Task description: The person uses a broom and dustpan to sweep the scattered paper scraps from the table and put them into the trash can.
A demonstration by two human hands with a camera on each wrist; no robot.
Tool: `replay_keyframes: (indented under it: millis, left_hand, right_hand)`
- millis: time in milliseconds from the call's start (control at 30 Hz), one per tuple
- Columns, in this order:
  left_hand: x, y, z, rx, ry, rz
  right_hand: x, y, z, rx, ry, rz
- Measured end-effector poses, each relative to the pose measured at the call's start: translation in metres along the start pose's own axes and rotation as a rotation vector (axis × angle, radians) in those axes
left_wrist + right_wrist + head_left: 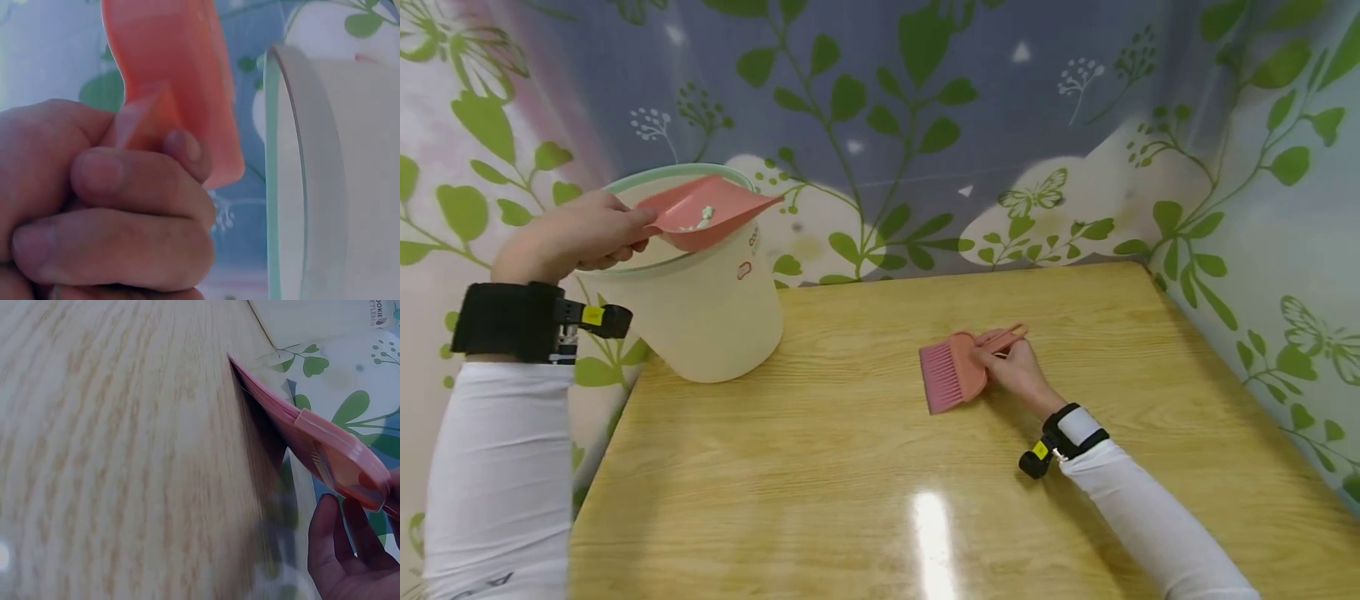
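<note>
left hand (576, 237) clamps small pink plastic dustpan (707, 212) by rear handle, light, stiff, tilted over cream bucket (700, 308) | right hand (1015, 367) loosely holds pink brush (951, 371) handle

Bucket (700, 308) on the table's (850, 467) far left corner, dustpan (707, 212) over the bucket's rim in the left hand (568, 237), brush (958, 367) right of the bucket on the table, right hand (1018, 371) on its handle, wall (925, 125) behind the bucket.
</note>
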State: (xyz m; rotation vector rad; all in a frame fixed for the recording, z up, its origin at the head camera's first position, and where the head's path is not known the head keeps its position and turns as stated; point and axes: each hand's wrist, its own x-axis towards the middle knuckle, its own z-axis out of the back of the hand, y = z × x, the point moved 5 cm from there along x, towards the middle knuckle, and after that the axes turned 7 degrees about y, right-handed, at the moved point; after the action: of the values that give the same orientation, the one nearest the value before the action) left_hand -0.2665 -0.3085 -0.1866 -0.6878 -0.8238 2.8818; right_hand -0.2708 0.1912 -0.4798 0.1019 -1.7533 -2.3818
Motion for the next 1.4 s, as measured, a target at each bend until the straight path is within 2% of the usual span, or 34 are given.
replay_keyframes:
  millis: [100,233,367,600,733,900,1000,1100,1233,1333,1400]
  left_hand:
    - [-0.004,0.016,0.009,0.031,-0.041,0.018]
    - [-0.005,0.031,0.016,0.126,-0.085,0.035]
    - [-0.005,0.041,0.019,0.192,-0.144,0.061]
    - [-0.008,0.053,0.016,0.220,-0.281,0.103]
    - [-0.002,0.054,0.013,0.244,-0.386,0.096]
    - [0.003,0.053,0.013,0.327,-0.549,0.104]
    - [0.004,0.046,0.012,0.377,-0.622,0.101]
    - [0.005,0.041,0.007,0.429,-0.695,0.073]
    - [0.006,0.036,0.001,0.522,-0.818,0.005]
    - [0.008,0.033,-0.001,0.589,-0.857,-0.022]
    - [0.009,0.032,-0.001,0.614,-0.848,-0.025]
  right_hand:
    - [0.001,-0.001,-0.002,0.028,0.021,-0.007]
    - [0.001,0.000,-0.003,0.047,0.023,-0.019]
    - [0.000,0.001,-0.002,0.033,0.008,-0.032]
    - [-0.005,0.000,-0.003,0.049,0.027,-0.046]
    - [-0.008,-0.002,-0.002,0.076,0.025,-0.062]
    - [-0.005,-0.001,-0.002,0.097,0.018,-0.065]
    - [-0.003,0.001,-0.001,0.076,0.014,-0.074]
    - [-0.004,0.002,0.000,0.041,0.020,-0.090]
    - [-0.005,0.004,-0.001,0.017,0.010,-0.098]
    - [-0.006,0.005,-0.002,-0.005,0.000,-0.100]
    - [-0.006,0.005,-0.002,-0.010,-0.002,-0.098]
